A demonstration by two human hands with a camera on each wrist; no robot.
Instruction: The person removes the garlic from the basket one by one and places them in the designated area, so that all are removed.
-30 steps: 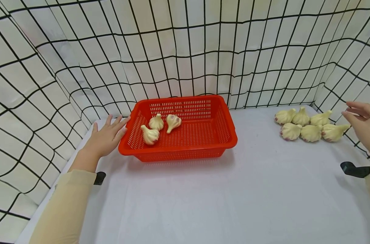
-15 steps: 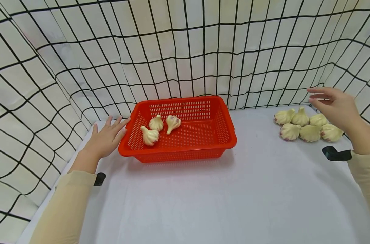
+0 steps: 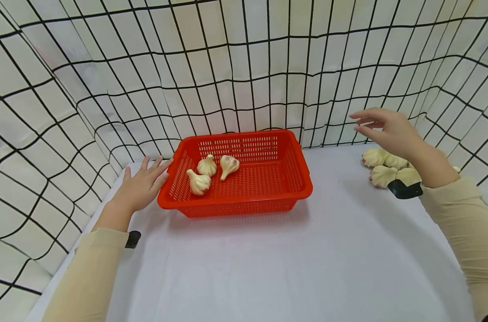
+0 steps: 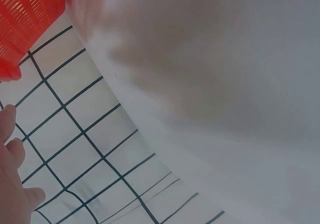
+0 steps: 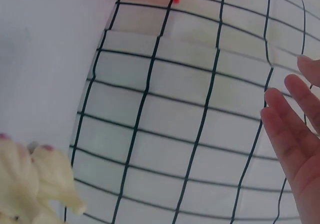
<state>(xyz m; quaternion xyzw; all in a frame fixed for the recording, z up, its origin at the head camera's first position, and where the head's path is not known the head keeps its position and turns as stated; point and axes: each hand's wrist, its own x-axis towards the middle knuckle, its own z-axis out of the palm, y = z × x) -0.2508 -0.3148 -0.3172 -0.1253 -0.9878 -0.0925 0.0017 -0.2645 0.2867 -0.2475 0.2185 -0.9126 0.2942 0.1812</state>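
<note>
My left hand (image 3: 141,185) lies at the left end of a red plastic basket (image 3: 244,202), fingers stretched out and the fingertips at its rim. Inside the basket, toward its left side, are three garlic bulbs: one in front (image 3: 198,183), one behind it (image 3: 207,166) and one to the right (image 3: 229,166). Raised in the air right of the basket, my right hand (image 3: 392,132) has its fingers loosely extended and holds nothing. Behind and below its wrist several garlic bulbs (image 3: 382,176) sit in two rows, partly hidden by the forearm. They also show in the right wrist view as pale bulbs (image 5: 20,179).
A white-covered table (image 3: 244,268) carries everything. Black grid netting (image 3: 260,80) over white sheeting rises at the back and on both sides, close behind the basket. A dark wrist mount (image 3: 405,189) sticks out from my right wrist.
My right hand has swept left from the right edge, passing above the garlic rows toward the basket. The left hand, the basket and the garlic stay put; the view tilts up slightly.
</note>
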